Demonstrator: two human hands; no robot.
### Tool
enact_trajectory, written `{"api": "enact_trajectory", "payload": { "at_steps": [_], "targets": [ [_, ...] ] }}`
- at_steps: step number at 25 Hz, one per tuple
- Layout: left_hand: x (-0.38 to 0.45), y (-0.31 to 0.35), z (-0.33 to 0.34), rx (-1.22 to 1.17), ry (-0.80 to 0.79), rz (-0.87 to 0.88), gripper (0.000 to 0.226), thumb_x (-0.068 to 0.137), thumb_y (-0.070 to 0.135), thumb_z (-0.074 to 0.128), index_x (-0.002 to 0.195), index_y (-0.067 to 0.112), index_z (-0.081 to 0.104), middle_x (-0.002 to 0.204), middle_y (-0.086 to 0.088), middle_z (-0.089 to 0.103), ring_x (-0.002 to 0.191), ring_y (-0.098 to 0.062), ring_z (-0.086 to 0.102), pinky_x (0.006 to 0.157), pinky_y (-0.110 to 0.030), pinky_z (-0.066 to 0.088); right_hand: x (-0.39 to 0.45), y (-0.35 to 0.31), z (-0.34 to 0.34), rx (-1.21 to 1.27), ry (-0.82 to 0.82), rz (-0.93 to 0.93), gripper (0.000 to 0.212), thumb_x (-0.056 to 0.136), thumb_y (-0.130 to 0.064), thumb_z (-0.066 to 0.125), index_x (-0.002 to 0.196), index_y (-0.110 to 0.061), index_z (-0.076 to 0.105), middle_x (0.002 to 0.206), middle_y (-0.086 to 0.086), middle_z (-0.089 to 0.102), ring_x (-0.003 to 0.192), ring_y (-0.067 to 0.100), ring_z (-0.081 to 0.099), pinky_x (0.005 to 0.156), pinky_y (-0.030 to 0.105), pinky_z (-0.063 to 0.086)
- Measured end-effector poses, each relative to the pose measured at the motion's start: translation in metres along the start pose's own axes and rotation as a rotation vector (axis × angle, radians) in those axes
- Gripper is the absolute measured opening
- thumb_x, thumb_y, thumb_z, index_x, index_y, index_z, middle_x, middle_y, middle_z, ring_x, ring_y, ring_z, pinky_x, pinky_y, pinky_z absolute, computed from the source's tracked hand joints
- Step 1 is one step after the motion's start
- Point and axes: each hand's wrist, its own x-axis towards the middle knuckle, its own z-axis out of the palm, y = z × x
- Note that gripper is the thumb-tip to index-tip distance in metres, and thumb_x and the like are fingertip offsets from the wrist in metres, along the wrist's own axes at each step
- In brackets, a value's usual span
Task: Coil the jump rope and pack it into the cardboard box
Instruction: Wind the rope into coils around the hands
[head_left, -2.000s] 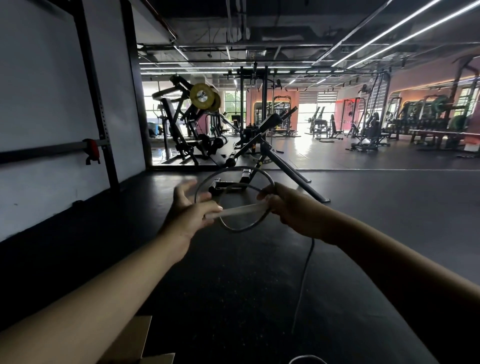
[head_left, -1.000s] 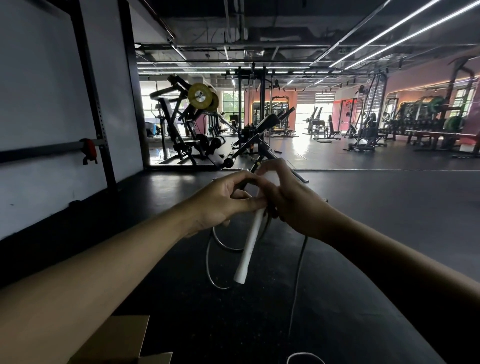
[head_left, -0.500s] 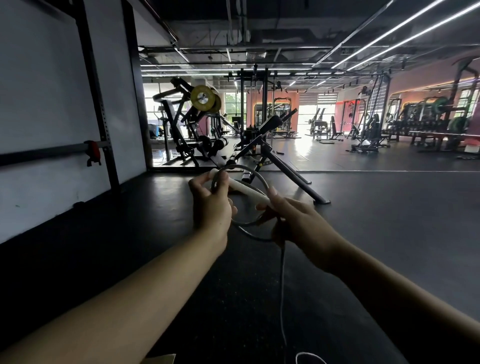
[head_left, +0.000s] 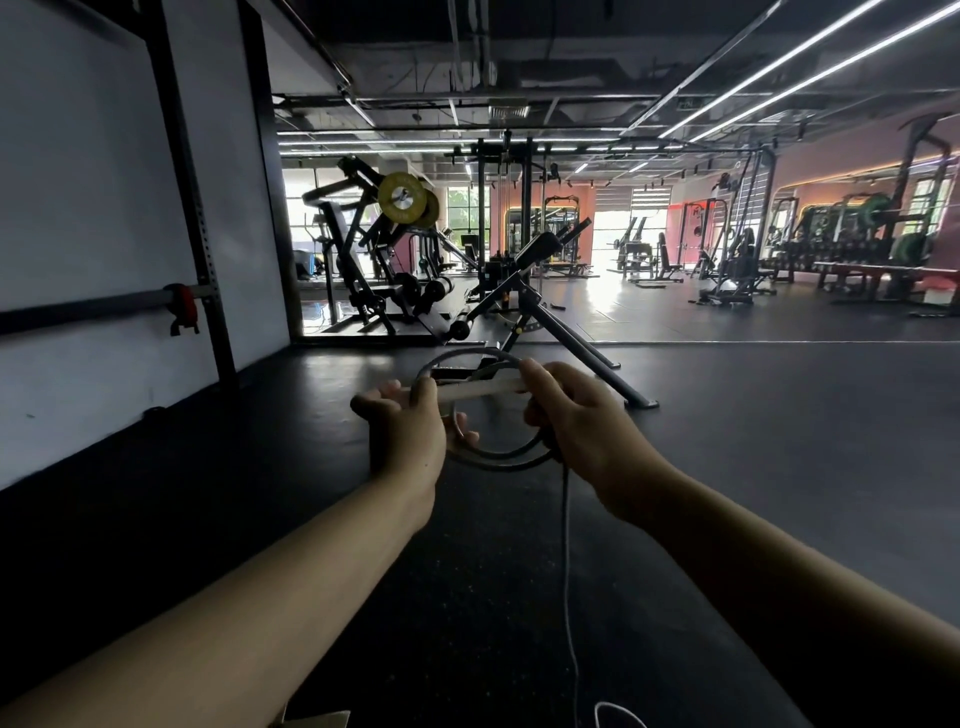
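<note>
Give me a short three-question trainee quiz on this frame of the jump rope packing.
1. True or false: the white handle lies roughly level between the left hand and the right hand.
2. Where does the loose rope run from the right hand?
A. Up to the ceiling
B. Down toward the floor
C. Around the left forearm
3. Fill in: the rope held between the hands forms a ____.

Key:
1. True
2. B
3. Coil (loop); the cardboard box shows only as a corner at the bottom edge, with no rope in it.
</note>
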Motion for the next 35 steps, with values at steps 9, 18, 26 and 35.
{"api": "enact_trajectory", "payload": {
  "at_steps": [9, 18, 26, 35],
  "targets": [
    [-0.002, 0.063, -0.007, 0.803, -0.986, 0.378, 0.039, 0.091, 0.026, 0.070, 0.127, 0.021, 0.057, 0.116, 0.003, 0.072, 0.106, -0.012, 0.069, 0.098, -0.036, 0.052, 0.013, -0.025, -0.022, -0.394, -0.333, -0.163, 0.031, 0.102, -0.033, 0.055, 0.110, -0.004, 0.059, 0.081, 0.004, 0.066, 0.059, 0.000, 0.053, 0.054, 0.013, 0.043],
    [-0.012, 0.057, -0.006, 0.889, -1.123, 0.362, 0.029, 0.104, 0.042, 0.041, 0.126, 0.030, 0.054, 0.081, 0.006, 0.052, 0.068, -0.004, 0.051, 0.067, -0.020, 0.044, 0.008, -0.026, -0.036, -0.301, -0.414, -0.168, 0.032, 0.103, -0.038, 0.049, 0.108, -0.007, 0.050, 0.066, 0.006, 0.067, 0.047, 0.003, 0.049, 0.047, 0.018, 0.035],
    [-0.003, 0.052, -0.005, 0.318, -0.824, 0.290, 0.028, 0.106, 0.034, 0.039, 0.095, 0.013, 0.054, 0.074, 0.000, 0.043, 0.059, -0.009, 0.040, 0.060, -0.028, 0.039, 0.010, -0.017, -0.062, -0.091, -0.278, 0.007, 0.085, 0.096, -0.073, 0.028, 0.102, 0.001, 0.068, 0.067, 0.013, 0.057, 0.056, 0.025, 0.051, 0.055, 0.034, 0.046],
    [-0.013, 0.036, 0.039, -0.340, -0.233, 0.170, 0.016, 0.106, 0.030, 0.044, 0.100, 0.019, 0.052, 0.071, 0.008, 0.053, 0.064, -0.007, 0.048, 0.084, -0.037, 0.048, -0.008, 0.007, 0.008, 0.186, -0.213, 0.052, 0.072, 0.084, -0.080, 0.046, 0.120, -0.019, 0.063, 0.073, 0.009, 0.066, 0.055, 0.014, 0.053, 0.048, 0.027, 0.042]
  ]
}}
